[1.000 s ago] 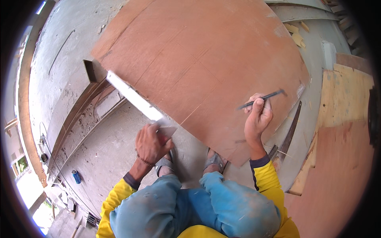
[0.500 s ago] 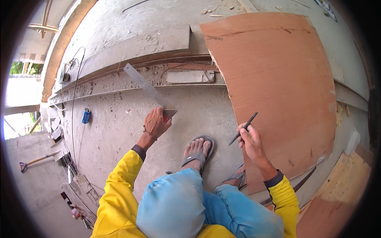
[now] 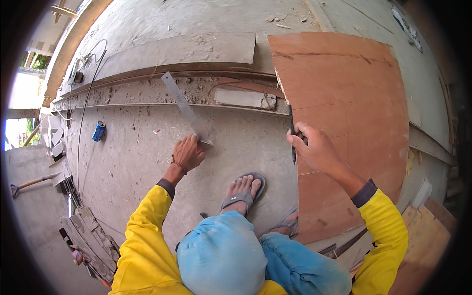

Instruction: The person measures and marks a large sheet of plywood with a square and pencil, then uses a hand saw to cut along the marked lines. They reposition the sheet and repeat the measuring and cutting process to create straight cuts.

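Observation:
My left hand (image 3: pixel 186 156) is closed round the stock of a try square (image 3: pixel 180 97), whose long metal blade points away up and to the left over the concrete floor. Pinched in the fingers of my right hand (image 3: pixel 314 147) is a slim dark pencil (image 3: pixel 291 118), held nearly upright in the picture. That hand is over the left edge of a reddish-brown plywood sheet (image 3: pixel 351 108). Faint lines cross the sheet, and its far left edge is splintered. Whether the pencil touches the wood I cannot tell.
Beyond my hands lies a long steel beam (image 3: pixel 142 105) with debris in its channel and a grey board (image 3: pixel 196 49) along it. A blue can (image 3: pixel 99 131), a black cord (image 3: pixel 88 98) and a shovel (image 3: pixel 34 182) are on the left. My sandalled foot (image 3: pixel 241 194) is between my hands.
My right hand has moved up and turned, so the slanted pencil now stands nearly upright by the sheet's edge. The try square has tilted slightly more upright in my left hand. The view has shifted.

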The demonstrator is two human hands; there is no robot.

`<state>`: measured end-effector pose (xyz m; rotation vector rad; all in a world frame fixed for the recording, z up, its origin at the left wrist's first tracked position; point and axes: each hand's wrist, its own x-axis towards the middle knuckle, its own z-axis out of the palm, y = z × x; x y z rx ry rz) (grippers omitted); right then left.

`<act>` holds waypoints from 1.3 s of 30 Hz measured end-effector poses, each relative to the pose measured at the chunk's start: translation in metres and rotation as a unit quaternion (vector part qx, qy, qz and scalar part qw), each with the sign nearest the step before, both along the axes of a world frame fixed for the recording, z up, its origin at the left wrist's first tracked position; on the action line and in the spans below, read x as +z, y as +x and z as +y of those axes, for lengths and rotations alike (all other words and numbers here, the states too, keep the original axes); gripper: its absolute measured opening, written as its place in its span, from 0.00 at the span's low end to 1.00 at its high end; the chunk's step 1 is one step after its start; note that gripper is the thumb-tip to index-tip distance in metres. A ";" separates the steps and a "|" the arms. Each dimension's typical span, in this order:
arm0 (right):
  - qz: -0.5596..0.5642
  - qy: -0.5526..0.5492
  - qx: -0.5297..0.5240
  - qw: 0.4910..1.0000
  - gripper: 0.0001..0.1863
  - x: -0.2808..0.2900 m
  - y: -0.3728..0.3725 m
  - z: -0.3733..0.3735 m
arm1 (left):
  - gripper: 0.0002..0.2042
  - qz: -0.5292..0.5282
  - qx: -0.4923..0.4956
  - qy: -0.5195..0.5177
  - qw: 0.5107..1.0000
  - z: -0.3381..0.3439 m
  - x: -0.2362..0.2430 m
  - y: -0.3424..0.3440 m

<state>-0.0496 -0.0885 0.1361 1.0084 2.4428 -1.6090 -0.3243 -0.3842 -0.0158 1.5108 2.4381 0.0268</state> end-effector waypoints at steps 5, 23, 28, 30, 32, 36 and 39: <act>0.022 0.068 0.010 0.997 0.16 -0.027 -0.052 0.011 | 0.25 -0.001 0.029 -0.008 1.000 -0.011 -0.005 -0.010; 0.111 0.288 -0.046 0.950 0.20 -0.096 -0.089 0.011 | 0.09 -0.250 -0.010 0.208 0.946 0.081 0.035 0.109; 0.020 0.381 -0.216 0.899 0.24 -0.073 0.042 0.020 | 0.13 -0.429 0.073 0.209 0.876 0.165 0.025 0.141; -0.027 0.387 -0.263 0.883 0.24 -0.080 0.084 0.032 | 0.15 -0.518 0.118 0.160 0.832 0.190 0.016 0.158; -0.058 0.412 -0.280 0.865 0.24 -0.088 0.129 0.059 | 0.16 -0.574 0.172 0.129 0.790 0.209 0.007 0.169; -0.111 0.416 -0.213 0.877 0.25 -0.096 0.169 0.125 | 0.15 -0.590 0.224 0.156 0.760 0.224 -0.006 0.171; -0.160 0.366 -0.198 0.895 0.23 -0.095 0.162 0.127 | 0.14 -0.549 0.186 0.271 0.769 0.235 0.004 0.182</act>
